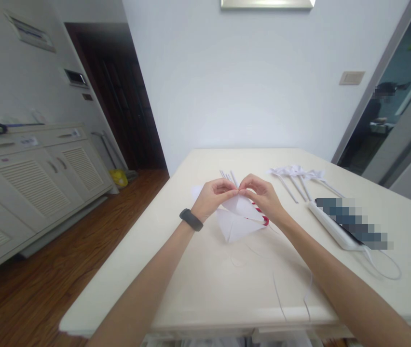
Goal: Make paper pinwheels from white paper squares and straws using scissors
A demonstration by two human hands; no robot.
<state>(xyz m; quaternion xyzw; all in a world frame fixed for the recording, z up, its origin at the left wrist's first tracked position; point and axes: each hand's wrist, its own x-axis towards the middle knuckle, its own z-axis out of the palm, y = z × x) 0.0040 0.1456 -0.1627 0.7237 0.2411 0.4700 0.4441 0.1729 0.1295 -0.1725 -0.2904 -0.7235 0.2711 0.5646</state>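
Note:
Both hands meet above the middle of the table. My left hand (pixel 217 193), with a dark band on its wrist, pinches a piece of white paper (pixel 239 206) between thumb and forefinger. Fingertip to fingertip with it, my right hand (pixel 259 193) is closed on the same paper at its upper edge. Below lies another folded white sheet (pixel 229 230) with a crease. A red curved thing (pixel 266 220) with red stripes shows beside the right hand, partly hidden, so its kind is unclear. Thin white sticks (pixel 233 176) lie just behind the fingers.
White folded-paper shapes on sticks (pixel 295 172) lie at the back right. Nearer stands a white block-like object (pixel 332 229) with a pixelated dark item and a cord. Loose thin strands (pixel 278 294) lie near the front edge of the white table (pixel 126 279). A wall (pixel 249 96) rises behind.

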